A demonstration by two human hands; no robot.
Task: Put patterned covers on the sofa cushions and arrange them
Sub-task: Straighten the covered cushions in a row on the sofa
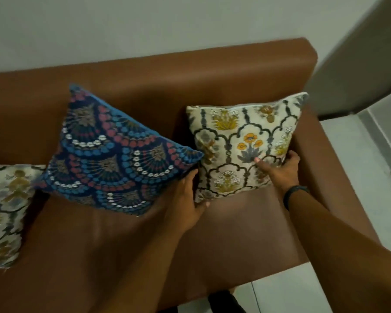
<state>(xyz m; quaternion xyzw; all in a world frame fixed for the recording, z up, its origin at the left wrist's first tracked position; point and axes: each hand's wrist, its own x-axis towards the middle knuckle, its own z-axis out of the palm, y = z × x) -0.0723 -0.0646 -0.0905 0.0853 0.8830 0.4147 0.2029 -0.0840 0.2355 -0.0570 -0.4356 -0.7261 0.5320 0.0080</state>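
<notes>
A cream cushion with yellow flowers and dark arches (pixel 239 141) leans upright against the backrest of the brown sofa (pixel 145 71), at its right end. My left hand (pixel 186 197) grips the cushion's lower left corner. My right hand (pixel 280 169) holds its lower right edge, thumb on the front. A dark blue cushion with fan patterns (pixel 113 159) stands tilted beside it, one corner touching the cream cushion. Another cream floral cushion (pixel 4 211) lies at the left edge, partly out of view.
The sofa's right armrest (pixel 325 168) rises just past the cream cushion. A pale wall (pixel 167 23) runs behind the backrest. Light floor tiles (pixel 366 150) show to the right and at the bottom. A dark band sits on my right wrist (pixel 295 195).
</notes>
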